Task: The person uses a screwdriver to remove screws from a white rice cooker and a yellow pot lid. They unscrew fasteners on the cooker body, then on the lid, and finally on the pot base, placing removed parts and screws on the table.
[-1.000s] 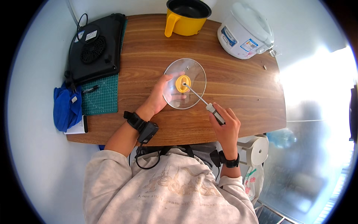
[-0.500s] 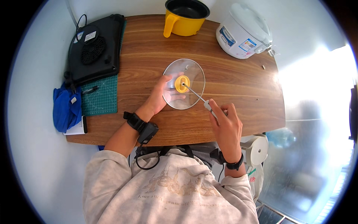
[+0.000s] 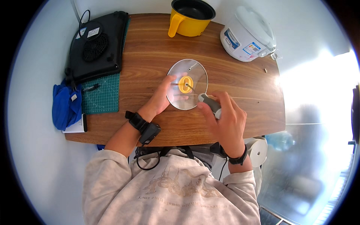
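A round glass lid (image 3: 196, 71) with a metal rim is held up over the table by my left hand (image 3: 163, 95), whose thumb lies on the near face and whose fingers show through the glass behind it. A yellow knob (image 3: 181, 85) sits at the lid's centre, with a small screw hole in its middle. My right hand (image 3: 227, 119) is wrapped round the grey-and-white handle of a screwdriver (image 3: 211, 105). Its thin shaft slants up to the left, and the tip meets the middle of the knob. A small vent hole shows near the lid's top.
On the wooden table (image 3: 150, 48), a yellow pot (image 3: 187, 26) stands at the back, with a white rice cooker (image 3: 245, 37) to its right. At left lie an upturned black appliance (image 3: 112, 48), a green cutting mat (image 3: 101, 103), a pen (image 3: 91, 88) and a blue cloth (image 3: 65, 108).
My right hand has shifted its grip on the screwdriver, and the handle now sits nearer the lid and more foreshortened. The lid has stayed nearly in place.
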The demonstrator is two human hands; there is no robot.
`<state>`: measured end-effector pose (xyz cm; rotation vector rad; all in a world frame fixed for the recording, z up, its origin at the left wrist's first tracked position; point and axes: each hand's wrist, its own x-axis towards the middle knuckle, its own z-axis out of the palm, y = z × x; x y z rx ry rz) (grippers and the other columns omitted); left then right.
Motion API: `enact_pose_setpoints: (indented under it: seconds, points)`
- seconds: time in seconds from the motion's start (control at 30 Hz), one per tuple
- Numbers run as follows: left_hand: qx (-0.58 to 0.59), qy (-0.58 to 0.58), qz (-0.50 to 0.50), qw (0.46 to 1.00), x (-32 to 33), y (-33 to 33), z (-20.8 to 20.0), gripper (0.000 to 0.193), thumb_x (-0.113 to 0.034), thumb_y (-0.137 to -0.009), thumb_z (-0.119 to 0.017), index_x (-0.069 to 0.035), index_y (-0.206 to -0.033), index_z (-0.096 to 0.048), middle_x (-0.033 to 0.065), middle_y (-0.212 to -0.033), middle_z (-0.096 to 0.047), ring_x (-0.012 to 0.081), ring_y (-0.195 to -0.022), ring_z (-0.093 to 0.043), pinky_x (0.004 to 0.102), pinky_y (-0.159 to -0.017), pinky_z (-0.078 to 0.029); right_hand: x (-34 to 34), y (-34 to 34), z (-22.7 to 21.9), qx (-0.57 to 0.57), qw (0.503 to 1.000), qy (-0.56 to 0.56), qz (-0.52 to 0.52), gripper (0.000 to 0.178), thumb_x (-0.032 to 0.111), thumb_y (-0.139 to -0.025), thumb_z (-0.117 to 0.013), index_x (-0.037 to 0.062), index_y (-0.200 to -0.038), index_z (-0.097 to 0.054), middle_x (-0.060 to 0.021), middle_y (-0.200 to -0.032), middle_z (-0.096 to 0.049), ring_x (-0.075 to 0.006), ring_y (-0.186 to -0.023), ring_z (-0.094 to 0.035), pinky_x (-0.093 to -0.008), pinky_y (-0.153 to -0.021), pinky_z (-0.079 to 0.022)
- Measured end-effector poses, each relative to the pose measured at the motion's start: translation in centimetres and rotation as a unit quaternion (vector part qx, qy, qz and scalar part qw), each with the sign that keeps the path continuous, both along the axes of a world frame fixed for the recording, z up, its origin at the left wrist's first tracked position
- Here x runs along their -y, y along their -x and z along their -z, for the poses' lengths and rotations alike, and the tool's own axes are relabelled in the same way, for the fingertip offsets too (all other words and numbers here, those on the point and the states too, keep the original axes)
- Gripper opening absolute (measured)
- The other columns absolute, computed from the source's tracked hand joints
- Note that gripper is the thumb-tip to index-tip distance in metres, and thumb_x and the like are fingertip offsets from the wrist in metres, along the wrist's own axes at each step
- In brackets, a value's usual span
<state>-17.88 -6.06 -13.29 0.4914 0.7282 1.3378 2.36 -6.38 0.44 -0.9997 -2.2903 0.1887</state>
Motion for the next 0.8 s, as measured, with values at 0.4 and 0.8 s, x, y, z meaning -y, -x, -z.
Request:
enact_pose_setpoints:
  seconds: [0.4,0.8]
  points:
    - [-0.016,0.009,0.005,1.0,-0.1,-0.1,-0.1,0.07,-0.049,-0.101,-0.042,0.0,-0.151,-0.042,0.0212,-0.141,-0.056,0.0358,-0.125,-0.061,0.046,-0.106,-0.05,-2.2,-0.5,-0.8,0.023,0.997,0.078,0.003,0.024,0.021,-0.09,-0.075,0.0069,-0.089,-0.055,-0.0106,-0.068,-0.065,-0.0338,-0.057,-0.063,-0.0415,-0.053,-0.049]
    - [-0.008,0.02,0.003,1.0,-0.3,0.0,-0.4,0.068,-0.045,-0.1,-0.046,0.001,-0.15,-0.039,0.0185,-0.142,-0.056,0.0358,-0.121,-0.063,0.0455,-0.099,-0.055,-2.8,-0.7,-2.9,0.066,0.983,0.167,-0.045,0.025,0.015,-0.09,-0.074,0.0031,-0.097,-0.053,-0.0176,-0.093,-0.067,-0.04,-0.078,-0.065,-0.0438,-0.067,-0.051]
